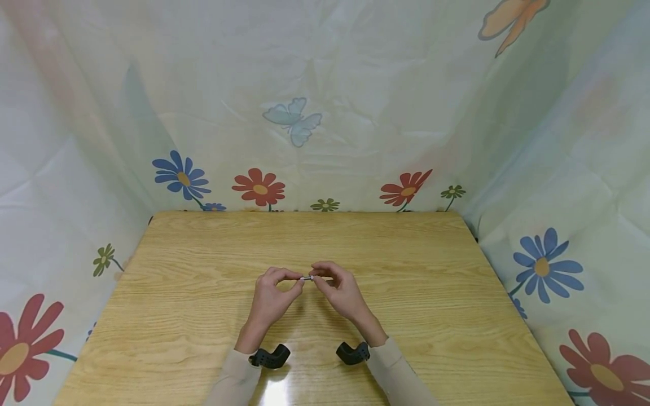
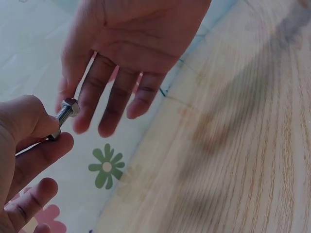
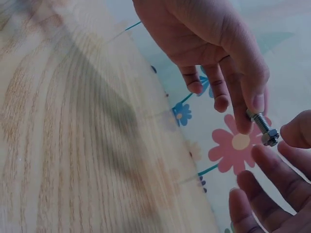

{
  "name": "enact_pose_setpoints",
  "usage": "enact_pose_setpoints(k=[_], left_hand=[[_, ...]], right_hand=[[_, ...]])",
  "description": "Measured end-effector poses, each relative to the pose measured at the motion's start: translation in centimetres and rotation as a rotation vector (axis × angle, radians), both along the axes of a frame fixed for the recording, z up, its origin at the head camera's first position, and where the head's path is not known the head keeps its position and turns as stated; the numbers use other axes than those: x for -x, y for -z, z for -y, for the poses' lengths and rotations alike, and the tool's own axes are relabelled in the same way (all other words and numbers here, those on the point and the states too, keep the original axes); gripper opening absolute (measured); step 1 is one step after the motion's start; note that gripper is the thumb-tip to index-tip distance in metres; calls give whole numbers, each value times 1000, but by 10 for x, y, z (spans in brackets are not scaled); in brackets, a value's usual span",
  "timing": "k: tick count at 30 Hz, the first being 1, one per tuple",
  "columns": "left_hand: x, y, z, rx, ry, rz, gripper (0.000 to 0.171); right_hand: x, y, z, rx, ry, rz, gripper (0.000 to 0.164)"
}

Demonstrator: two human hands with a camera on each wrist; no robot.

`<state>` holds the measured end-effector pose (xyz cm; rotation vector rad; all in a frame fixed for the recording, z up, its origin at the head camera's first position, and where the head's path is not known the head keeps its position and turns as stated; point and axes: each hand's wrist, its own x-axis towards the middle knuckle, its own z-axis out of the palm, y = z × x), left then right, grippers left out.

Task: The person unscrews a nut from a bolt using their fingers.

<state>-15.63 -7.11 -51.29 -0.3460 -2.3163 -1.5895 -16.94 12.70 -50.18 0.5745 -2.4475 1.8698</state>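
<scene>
Above the table, my left hand (image 1: 269, 299) pinches one end of a small metal bolt (image 1: 307, 277) between thumb and forefinger. Its bare thread (image 3: 263, 123) shows between the two hands. A hexagonal nut (image 2: 71, 107) sits at the end toward my right hand (image 1: 342, 293). In the right wrist view the right thumb (image 3: 297, 130) and forefinger (image 3: 277, 167) stand spread on either side of the nut (image 3: 270, 137). Whether they touch it I cannot tell. The other right fingers are loosely extended. The left fingertips hide the bolt's far end.
Both hands are over the middle of a wooden table (image 1: 203, 254). A pale curtain (image 1: 355, 84) with printed flowers and butterflies surrounds its back and sides. Black wrist devices (image 1: 271, 356) sit on both forearms, close to the tabletop.
</scene>
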Motion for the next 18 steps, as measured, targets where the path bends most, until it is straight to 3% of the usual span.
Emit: enact_pose_setpoints(k=[7,18], left_hand=[[1,0,0,-21,9,-9,11],[2,-1,-1,-53,32,51,10]], right_hand=[[-1,0,1,-51,66,60,22],[1,-1,1,-35,38,113,22]])
